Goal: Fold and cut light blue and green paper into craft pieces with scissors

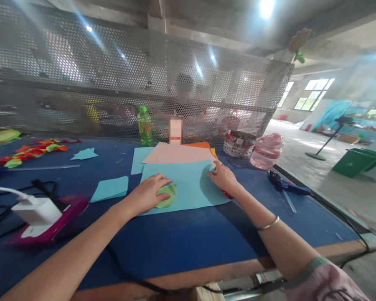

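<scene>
My left hand (150, 191) rests over a light blue paper sheet (191, 184), its thumb and fingers closed about a small rounded piece of green paper (169, 197). At the sheet's right edge, my right hand (223, 177) is curled, thumb and forefinger close together near the upper corner. A red object (227, 194) shows partly under that palm; its kind is hidden. Behind the blue sheet lie a pale pink sheet (178, 152) and an orange sheet (202, 145). A stack of small blue paper pieces (110, 189) sits left of my left hand.
A green bottle (144, 127) stands by the perforated metal panel (113, 100). At right are a woven basket (239, 148), a pink jug (267, 152) and a blue glue gun (290, 186) with its cord. A purple power strip (53, 234) with a white plug lies left.
</scene>
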The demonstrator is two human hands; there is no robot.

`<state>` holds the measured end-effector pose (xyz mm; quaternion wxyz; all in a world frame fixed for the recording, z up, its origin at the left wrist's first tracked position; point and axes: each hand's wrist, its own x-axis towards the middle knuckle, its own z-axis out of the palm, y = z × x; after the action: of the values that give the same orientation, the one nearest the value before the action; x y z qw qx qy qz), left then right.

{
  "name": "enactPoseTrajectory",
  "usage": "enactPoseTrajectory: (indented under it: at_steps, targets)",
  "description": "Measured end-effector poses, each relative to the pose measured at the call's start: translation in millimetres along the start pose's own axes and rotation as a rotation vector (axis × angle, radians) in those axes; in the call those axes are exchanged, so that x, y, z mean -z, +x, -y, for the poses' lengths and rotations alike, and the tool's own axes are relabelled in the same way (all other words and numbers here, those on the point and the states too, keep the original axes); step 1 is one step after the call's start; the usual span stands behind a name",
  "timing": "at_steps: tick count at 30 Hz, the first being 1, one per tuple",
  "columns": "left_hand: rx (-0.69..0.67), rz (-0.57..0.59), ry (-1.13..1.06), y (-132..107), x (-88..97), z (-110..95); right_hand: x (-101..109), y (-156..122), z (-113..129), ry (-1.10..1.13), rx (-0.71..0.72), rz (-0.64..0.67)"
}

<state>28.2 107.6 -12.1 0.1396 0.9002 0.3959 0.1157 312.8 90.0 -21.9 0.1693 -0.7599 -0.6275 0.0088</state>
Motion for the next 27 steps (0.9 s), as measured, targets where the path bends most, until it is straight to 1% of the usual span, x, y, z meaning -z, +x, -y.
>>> enactPoseTrajectory:
  at_steps: [3, 7, 10, 12, 16, 17, 19, 20, 21, 22, 25, 27]
  targets:
    - [0.009, 0.011, -0.007, 0.4, 1.2, -1.6, 0.2, 2.0, -2.0, 0.059, -0.032, 0.002]
    - [0.013, 0.018, -0.020, 1.9, 0.1, 1.3, 0.9, 4.9, -4.9, 0.143, -0.066, 0.006]
    - [0.020, 0.020, -0.019, 2.4, -1.3, 3.0, 0.6, 8.0, -7.4, 0.384, -0.054, 0.008]
    - [0.013, 0.014, -0.015, 2.5, -1.8, 3.4, -0.2, 9.1, -7.4, 0.545, -0.003, 0.030]
    - [0.002, 0.003, -0.003, 2.7, -2.2, 4.0, -0.6, 6.3, -6.0, 0.712, 0.084, 0.110]
    - [0.002, -0.001, -0.005, 2.7, -2.3, 4.2, 0.4, 5.2, -7.0, 0.784, 0.093, 0.161]
    - [0.000, -0.014, -0.015, 2.6, -2.2, 4.4, 3.7, 4.1, -11.8, 0.911, 0.100, 0.307]
    - [-0.001, -0.018, -0.022, 2.5, -2.1, 4.3, 5.7, 4.4, -15.2, 0.932, 0.103, 0.367]
    - [-0.001, -0.021, -0.028, 2.3, -1.8, 4.1, 7.5, 5.3, -19.0, 0.910, 0.105, 0.398]
    - [-0.001, -0.023, -0.032, 2.1, -1.5, 3.7, 8.9, 6.7, -22.5, 0.855, 0.108, 0.392]
    - [-0.009, -0.029, -0.032, 1.7, -0.6, 2.6, 9.4, 11.5, -28.2, 0.727, 0.111, 0.298]
    - [-0.005, -0.037, -0.029, 1.7, -0.7, 2.9, 7.5, 13.1, -26.4, 0.729, 0.108, 0.259]
